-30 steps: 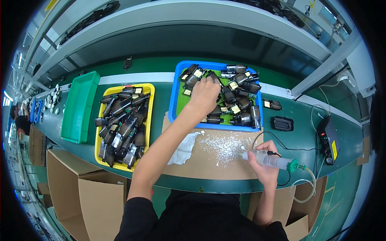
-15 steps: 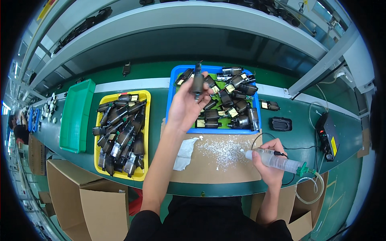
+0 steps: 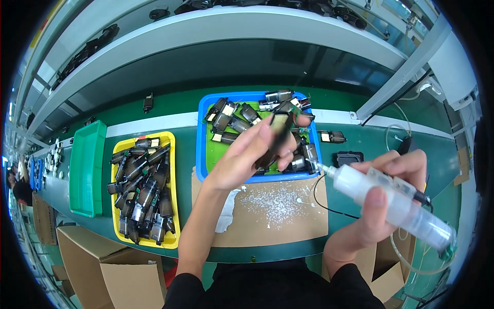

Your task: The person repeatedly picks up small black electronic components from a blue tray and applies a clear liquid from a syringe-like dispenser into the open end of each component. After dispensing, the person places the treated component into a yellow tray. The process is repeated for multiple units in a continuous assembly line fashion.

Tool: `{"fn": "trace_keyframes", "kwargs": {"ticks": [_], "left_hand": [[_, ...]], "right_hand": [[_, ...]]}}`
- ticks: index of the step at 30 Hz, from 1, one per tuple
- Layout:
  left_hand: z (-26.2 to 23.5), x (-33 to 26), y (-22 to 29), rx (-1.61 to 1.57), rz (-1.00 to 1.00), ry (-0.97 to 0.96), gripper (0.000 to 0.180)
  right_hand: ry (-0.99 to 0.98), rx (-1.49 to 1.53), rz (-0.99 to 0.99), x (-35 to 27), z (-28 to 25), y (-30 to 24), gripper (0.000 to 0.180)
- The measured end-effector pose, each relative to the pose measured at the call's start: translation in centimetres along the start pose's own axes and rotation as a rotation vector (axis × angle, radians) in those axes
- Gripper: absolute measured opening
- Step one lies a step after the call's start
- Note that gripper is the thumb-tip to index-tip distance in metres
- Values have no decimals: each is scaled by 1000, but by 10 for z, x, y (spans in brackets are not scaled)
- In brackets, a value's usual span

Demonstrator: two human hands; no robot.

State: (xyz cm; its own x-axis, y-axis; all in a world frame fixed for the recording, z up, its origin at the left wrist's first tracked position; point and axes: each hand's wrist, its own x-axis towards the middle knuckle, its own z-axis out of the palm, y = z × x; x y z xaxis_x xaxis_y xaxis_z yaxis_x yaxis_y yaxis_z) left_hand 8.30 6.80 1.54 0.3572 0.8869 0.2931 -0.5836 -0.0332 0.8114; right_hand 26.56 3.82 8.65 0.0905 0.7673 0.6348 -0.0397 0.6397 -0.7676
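Note:
My left hand (image 3: 237, 164) is closed around a dark cylindrical motor-like part (image 3: 280, 135) with a pale label, held up over the front of a blue tray (image 3: 201, 141). The part is tilted and slightly blurred. In my right hand (image 3: 371, 226) is a translucent dispensing syringe (image 3: 355, 186), its nozzle pointing up and left towards the held part. A gap shows between nozzle and part. A clear hose (image 3: 432, 270) hangs from the syringe's back end. More such dark parts (image 3: 224, 114) lie jumbled on the tray's green bottom.
A yellow tray (image 3: 174, 198) heaped with similar parts stands left, beside a green bin (image 3: 100, 170). Under my hands lies a cardboard sheet (image 3: 303, 221) with white specks and a crumpled tissue (image 3: 225, 219). A small black tray (image 3: 347, 158) sits right. Cardboard boxes (image 3: 131, 283) stand below the table edge.
My right hand has lifted the syringe from the cardboard towards the left hand. The left hand has moved right and a little nearer, turning the part so its label shows. The view has shifted slightly.

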Motion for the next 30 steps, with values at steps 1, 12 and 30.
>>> {"fn": "trace_keyframes", "kwargs": {"ticks": [1,12,30], "left_hand": [[-2,-4,2,18,7,-55,65],[-1,-21,17,45,-171,45,78],[-6,-21,11,37,-92,-38,67]], "right_hand": [[10,60,43,-4,4,-2,46],[-7,-76,95,-14,32,5,55],[-486,-47,106,-2,5,2,50]]}}
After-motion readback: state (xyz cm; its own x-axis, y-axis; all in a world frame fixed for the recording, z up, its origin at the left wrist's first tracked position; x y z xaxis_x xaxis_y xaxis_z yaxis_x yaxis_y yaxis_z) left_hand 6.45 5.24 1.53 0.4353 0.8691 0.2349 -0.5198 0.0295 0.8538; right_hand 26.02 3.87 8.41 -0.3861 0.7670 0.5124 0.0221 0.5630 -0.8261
